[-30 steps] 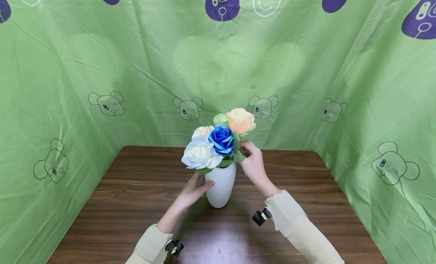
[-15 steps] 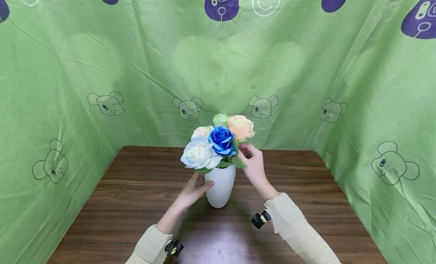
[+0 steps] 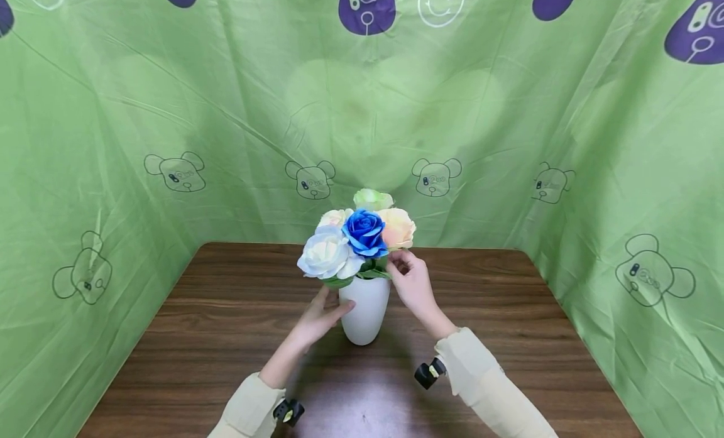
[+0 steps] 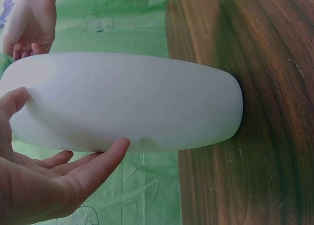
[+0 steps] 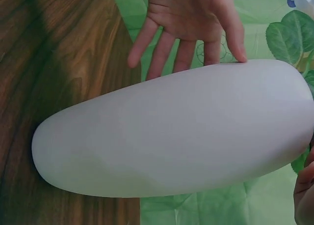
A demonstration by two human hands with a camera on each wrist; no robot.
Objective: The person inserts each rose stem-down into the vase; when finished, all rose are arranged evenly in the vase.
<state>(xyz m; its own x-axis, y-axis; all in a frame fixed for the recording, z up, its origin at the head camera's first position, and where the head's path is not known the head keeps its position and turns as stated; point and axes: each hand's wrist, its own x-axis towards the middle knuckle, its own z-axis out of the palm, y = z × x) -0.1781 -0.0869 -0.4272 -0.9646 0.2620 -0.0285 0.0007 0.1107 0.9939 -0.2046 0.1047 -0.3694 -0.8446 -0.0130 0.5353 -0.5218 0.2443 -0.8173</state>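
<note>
A white vase (image 3: 367,315) stands upright on the wooden table with several artificial roses at its mouth. My left hand (image 3: 318,318) rests against the vase's left side, thumb on its front and the other fingers, fairly straight, along its side. With curled fingers my right hand (image 3: 411,282) pinches the peach rose (image 3: 400,229) below its bloom, at the vase's right rim; the stem in the grip is hidden. Beside it are a blue rose (image 3: 364,234), a pale blue-white rose (image 3: 327,252), a cream rose (image 3: 335,218) and a pale green rose (image 3: 373,199).
The dark brown wooden table (image 3: 226,325) lies under the vase. Green printed cloth (image 3: 249,98) hangs behind it and along both sides. Each wrist wears a small black camera.
My right hand has moved down and slightly left, and the peach rose has sunk lower beside the blue one. More of the pale green rose shows. My left hand stays on the vase.
</note>
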